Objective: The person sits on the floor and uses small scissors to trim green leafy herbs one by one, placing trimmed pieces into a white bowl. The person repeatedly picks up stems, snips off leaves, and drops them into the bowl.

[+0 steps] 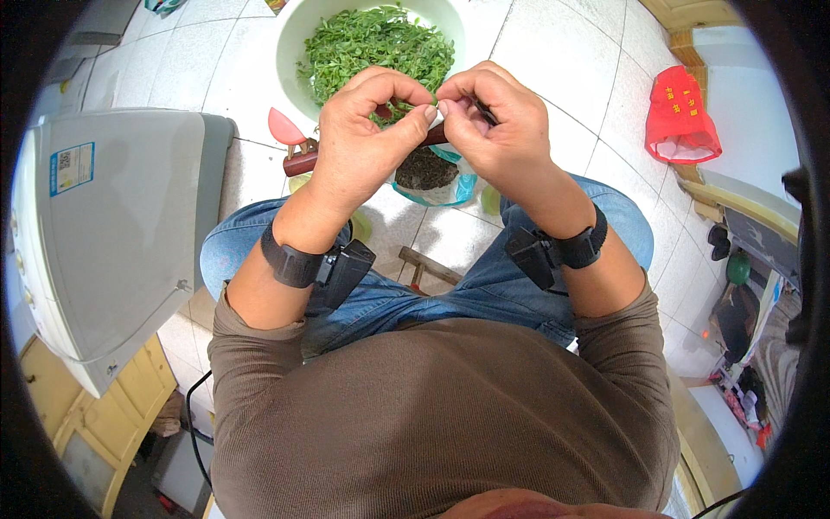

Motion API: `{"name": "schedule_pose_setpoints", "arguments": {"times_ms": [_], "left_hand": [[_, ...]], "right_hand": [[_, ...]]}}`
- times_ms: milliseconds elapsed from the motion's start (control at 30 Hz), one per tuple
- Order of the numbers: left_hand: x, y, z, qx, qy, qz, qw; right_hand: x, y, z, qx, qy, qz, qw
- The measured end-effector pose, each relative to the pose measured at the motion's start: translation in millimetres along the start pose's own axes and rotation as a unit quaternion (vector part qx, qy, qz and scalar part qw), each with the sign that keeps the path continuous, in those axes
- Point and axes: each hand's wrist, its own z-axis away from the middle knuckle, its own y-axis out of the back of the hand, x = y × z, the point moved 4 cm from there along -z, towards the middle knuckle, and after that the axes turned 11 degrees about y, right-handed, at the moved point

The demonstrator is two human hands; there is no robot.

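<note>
My left hand (366,133) and my right hand (502,126) meet fingertip to fingertip, thumbs against forefingers, pinching a tiny pale-green plant piece (434,102). A thin dark object (483,110) is also tucked in the fingers of my right hand; what it is, I cannot tell. Just beyond the hands stands a pale round basin (290,55) heaped with green leafy sprigs (379,48). Beneath the hands runs a dark-red rod (300,163), mostly hidden. Under it, an open plastic bag (463,189) holds dark crumbly matter (425,170).
Left of my knee stands a grey-white appliance (130,214) with a label. A pink half-round piece (285,126) lies by the rod. A red bag (682,117) is on the right. Between my legs is a wooden piece (429,266) on the tiled floor (557,58).
</note>
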Motion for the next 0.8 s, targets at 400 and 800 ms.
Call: {"name": "schedule_pose_setpoints", "arguments": {"times_ms": [400, 800], "left_hand": [[-8, -3, 0, -0.065, 0.074, 0.032, 0.995], [-27, 40, -50, 0.042, 0.199, 0.147, 0.968]], "right_hand": [[4, 0, 0, -0.03, -0.026, 0.016, 0.999], [16, -3, 1, 0.008, -0.183, -0.169, 0.968]]}}
